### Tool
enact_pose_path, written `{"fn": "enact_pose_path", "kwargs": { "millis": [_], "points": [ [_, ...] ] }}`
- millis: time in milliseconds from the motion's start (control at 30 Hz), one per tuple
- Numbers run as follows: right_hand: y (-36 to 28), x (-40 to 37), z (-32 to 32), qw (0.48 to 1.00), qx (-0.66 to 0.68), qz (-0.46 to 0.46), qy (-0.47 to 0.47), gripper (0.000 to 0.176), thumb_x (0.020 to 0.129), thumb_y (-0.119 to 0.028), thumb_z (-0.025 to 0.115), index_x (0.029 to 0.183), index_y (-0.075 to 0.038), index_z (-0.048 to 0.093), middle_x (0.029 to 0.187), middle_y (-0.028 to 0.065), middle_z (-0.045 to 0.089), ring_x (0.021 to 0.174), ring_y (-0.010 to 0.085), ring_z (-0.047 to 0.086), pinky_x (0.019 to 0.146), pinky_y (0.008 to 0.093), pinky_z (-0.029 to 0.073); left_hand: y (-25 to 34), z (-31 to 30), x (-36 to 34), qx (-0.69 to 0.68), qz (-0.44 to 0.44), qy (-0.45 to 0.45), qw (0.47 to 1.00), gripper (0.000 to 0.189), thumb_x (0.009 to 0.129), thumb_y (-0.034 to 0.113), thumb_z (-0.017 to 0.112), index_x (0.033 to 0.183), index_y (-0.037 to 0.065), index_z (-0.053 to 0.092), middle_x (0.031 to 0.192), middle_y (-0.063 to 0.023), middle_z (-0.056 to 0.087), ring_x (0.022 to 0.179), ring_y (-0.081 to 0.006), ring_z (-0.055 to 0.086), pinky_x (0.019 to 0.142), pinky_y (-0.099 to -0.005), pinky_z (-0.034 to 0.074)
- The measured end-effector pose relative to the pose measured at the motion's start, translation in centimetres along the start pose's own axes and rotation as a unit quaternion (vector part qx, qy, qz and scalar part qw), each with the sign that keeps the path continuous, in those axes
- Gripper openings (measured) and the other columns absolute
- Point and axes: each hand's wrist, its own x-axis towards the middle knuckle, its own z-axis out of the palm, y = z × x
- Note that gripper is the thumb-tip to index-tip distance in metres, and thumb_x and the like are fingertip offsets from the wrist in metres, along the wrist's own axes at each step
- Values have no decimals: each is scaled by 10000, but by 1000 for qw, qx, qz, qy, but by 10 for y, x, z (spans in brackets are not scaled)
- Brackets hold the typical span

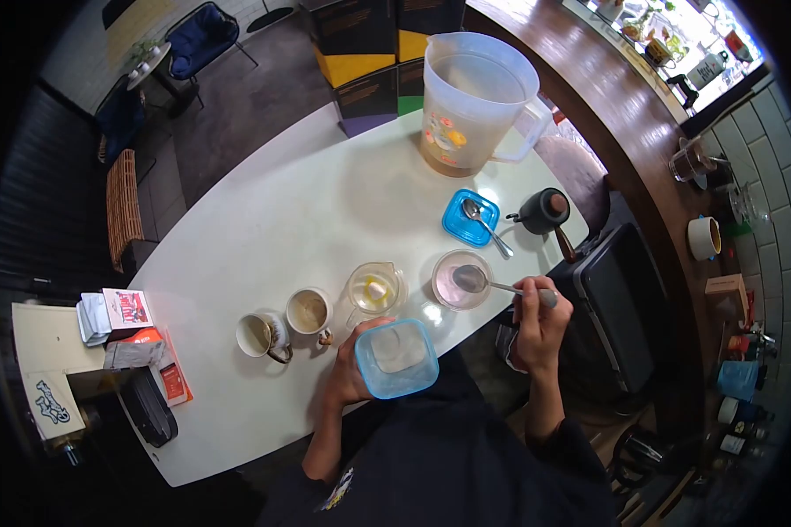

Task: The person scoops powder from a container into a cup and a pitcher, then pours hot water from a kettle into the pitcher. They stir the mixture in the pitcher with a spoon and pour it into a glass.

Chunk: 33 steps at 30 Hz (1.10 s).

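My left hand (347, 373) is wrapped round a clear square container (397, 358) with a blue rim, tilted at the table's front edge; something pale lies in its bottom. In my right hand (543, 318) is the handle of a metal spoon (471, 278). The spoon's bowl is over a round clear bowl (462, 299) with pinkish-white contents; whether it touches them I cannot tell. Just left of that bowl stands a glass measuring jug (376, 288) with a little yellow in it. Two mugs, one (308, 311) nearer the jug and another (259, 335), stand further left.
Behind the bowl lie a blue lid (470, 218) with a small spoon on it and a dark pot (543, 211). A large plastic pitcher (466, 114) stands at the back before dark boxes (365, 92). Packets (132, 309) and a card machine sit at the left.
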Motion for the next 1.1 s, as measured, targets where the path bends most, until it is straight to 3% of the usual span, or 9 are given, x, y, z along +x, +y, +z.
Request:
{"fn": "enact_pose_path", "kwargs": {
  "millis": [67,333,433,500,800,1100],
  "points": [
    [6,-2,7,999,-34,-24,-7,148,937,-14,538,831,51,619,678,134,596,524,223,565,515,324,423,1,-1,1,13,4,-4,1000,889,539,179,921,1299,24,487,1281,-156,593,1172,-304,611,1009,-389,485],
    [18,-3,14,999,-20,1,-26,139,934,-6,538,844,59,621,669,128,591,513,212,554,500,326,407,-4,1,0,16,7,-1,1000,937,513,192,944,1313,37,481,1298,-150,590,1182,-289,607,1020,-389,474],
    [25,-4,17,1000,-3,-1,-9,156,944,-19,534,842,61,621,657,116,598,509,189,564,493,309,412,-1,2,1,0,3,2,1000,940,516,191,944,1318,38,479,1292,-150,595,1179,-291,608,1020,-389,474],
    [30,-4,18,1000,31,-2,-2,261,1020,-118,499,849,42,613,606,22,543,455,49,477,423,207,351,1,2,2,5,-11,1,1000,931,521,184,943,1315,37,479,1286,-153,598,1176,-292,610,1018,-392,475],
    [34,-5,21,990,106,92,18,266,1033,-146,489,859,22,600,612,9,540,452,35,463,406,192,337,-2,4,3,-38,-9,10,999,909,528,168,942,1305,43,488,1284,-151,597,1167,-282,612,1014,-395,479],
    [34,-6,13,987,121,102,40,257,1034,-158,496,868,7,602,628,7,550,447,29,447,401,189,315,-5,4,1,-30,-7,10,999,909,522,168,945,1301,39,495,1275,-144,599,1167,-271,608,1021,-393,474]
  ]
}}
